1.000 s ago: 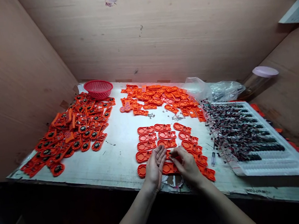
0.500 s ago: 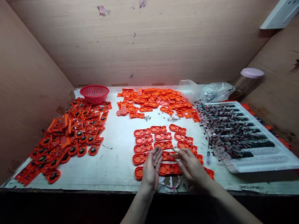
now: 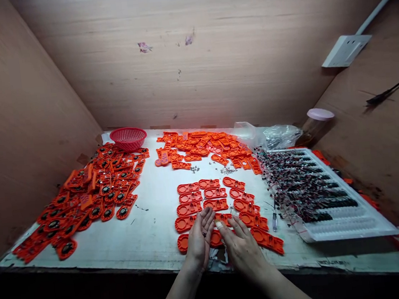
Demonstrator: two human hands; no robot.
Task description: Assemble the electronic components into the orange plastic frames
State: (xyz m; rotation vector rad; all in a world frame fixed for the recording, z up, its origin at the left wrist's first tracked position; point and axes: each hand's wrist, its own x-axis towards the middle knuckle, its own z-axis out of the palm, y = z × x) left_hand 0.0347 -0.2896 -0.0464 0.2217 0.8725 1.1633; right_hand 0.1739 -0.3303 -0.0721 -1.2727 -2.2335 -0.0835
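Note:
My left hand is held palm up and cupped at the table's near edge, with a few tiny dark bits lying in the palm. My right hand sits beside it, fingers stretched toward the left palm, fingertips touching near it. Both hands hover over rows of flat orange plastic shells laid out in a grid. A small screwdriver lies just right of the grid.
A heap of orange shells with black round parts fills the left. Another orange pile lies at the back. A red basket, plastic bags, a lidded jar and a white tray of wired parts stand around.
The camera tilted up, so the table sits lower in view. My right hand moved left, from over the orange shells to my left palm.

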